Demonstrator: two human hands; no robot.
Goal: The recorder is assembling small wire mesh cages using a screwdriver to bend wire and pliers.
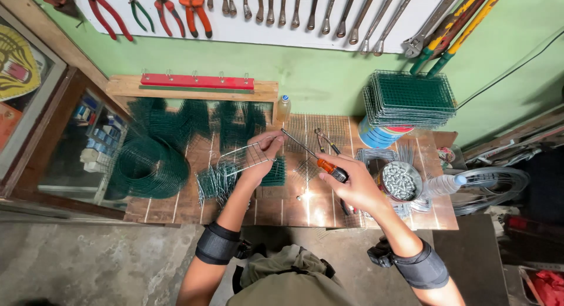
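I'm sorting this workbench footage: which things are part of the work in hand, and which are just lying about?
In hand:
left hand holding wire mesh panel
right hand holding screwdriver

Lying about:
roll of green mesh
stack of green panels
tin of screws
pliers on wall

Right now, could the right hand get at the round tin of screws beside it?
Probably yes. The tin of screws sits open-topped just right of the right hand, with nothing between them. But that hand holds an orange-handled screwdriver, so it would need freeing first.
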